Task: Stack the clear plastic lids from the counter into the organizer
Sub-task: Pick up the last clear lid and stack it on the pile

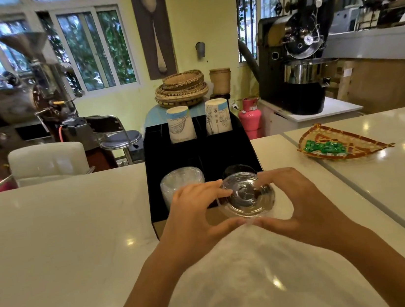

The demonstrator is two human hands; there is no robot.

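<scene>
A glossy pale desk (52, 237) runs across a café room with yellow walls and barred windows; a coffee roaster (297, 63) stands beyond it at the right. The black organizer (152, 175) sits at the desk's far edge, paper cups (180, 124) in its rear compartments and stacked lids (182, 181) front left. Both hands pinch one clear lid (247, 196) by its rim, left hand (192, 219) and right hand (303, 202), just above the front-right compartment. A woven tray (339, 143) lies well apart at right; bare desk spreads left.
</scene>
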